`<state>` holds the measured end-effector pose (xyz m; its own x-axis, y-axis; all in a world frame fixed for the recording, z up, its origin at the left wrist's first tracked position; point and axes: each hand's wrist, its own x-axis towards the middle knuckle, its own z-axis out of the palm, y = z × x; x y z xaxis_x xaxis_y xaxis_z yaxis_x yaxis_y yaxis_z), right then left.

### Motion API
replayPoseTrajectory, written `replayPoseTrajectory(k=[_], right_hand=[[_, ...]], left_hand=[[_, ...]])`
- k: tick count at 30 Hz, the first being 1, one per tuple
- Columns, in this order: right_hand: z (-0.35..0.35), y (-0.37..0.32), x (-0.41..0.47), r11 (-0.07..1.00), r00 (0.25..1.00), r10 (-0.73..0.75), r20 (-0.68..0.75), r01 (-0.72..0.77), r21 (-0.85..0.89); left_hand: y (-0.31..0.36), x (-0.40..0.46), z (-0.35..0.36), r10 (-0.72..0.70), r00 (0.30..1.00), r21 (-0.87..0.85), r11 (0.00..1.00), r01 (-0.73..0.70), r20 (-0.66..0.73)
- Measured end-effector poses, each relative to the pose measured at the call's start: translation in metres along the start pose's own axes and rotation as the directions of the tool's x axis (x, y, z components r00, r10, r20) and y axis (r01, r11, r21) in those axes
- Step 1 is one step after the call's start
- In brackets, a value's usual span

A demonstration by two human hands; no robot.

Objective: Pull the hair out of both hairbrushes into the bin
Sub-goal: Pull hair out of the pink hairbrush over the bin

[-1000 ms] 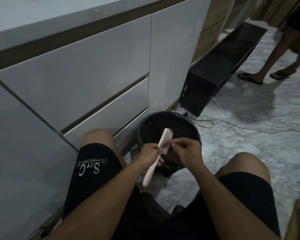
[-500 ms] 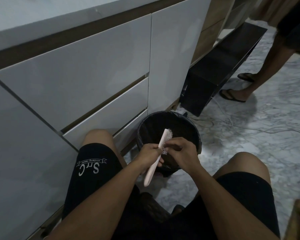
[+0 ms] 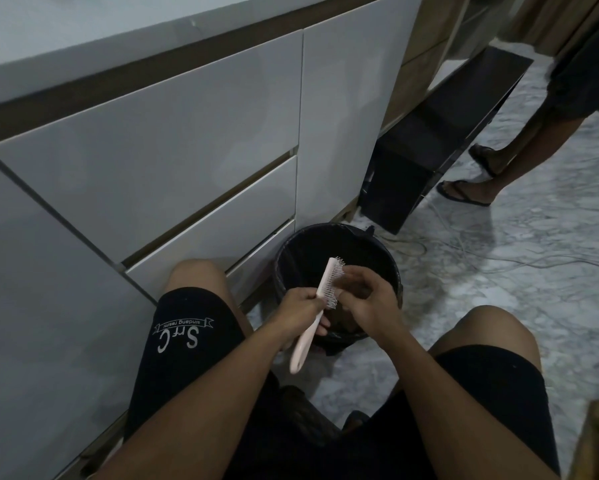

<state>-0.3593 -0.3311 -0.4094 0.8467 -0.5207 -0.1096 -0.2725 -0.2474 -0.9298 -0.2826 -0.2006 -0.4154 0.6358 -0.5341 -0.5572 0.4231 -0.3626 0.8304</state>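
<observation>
Both hands work over my round black bin: left hand clasps the slim pink hairbrush, right hand pinches at its bristles.

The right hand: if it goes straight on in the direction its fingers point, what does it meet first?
Most likely the bristles of the pink hairbrush, which the right hand reaches toward; depth is unclear.

My right hand covers the middle of the hairbrush bristles, so I cannot tell whether my fingertips pinch any hair (it is too fine and dim to see). The bin interior is dark, its contents unreadable. My left hand hides part of the handle.
</observation>
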Motion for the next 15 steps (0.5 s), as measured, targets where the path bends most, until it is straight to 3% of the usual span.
replayPoseTrajectory(k=[6,15], right_hand=[[0.001,0.001,0.004,0.994,0.998,0.039,-0.042,-0.043,-0.097],[-0.018,-0.009,0.026,0.992,0.985,0.125,-0.119,-0.127,-0.010]], left_hand=[[0.002,-0.002,-0.002,0.010,1.000,0.020,1.000,-0.011,0.023],[0.010,0.006,-0.011,0.001,0.995,0.043,0.999,0.004,-0.098]])
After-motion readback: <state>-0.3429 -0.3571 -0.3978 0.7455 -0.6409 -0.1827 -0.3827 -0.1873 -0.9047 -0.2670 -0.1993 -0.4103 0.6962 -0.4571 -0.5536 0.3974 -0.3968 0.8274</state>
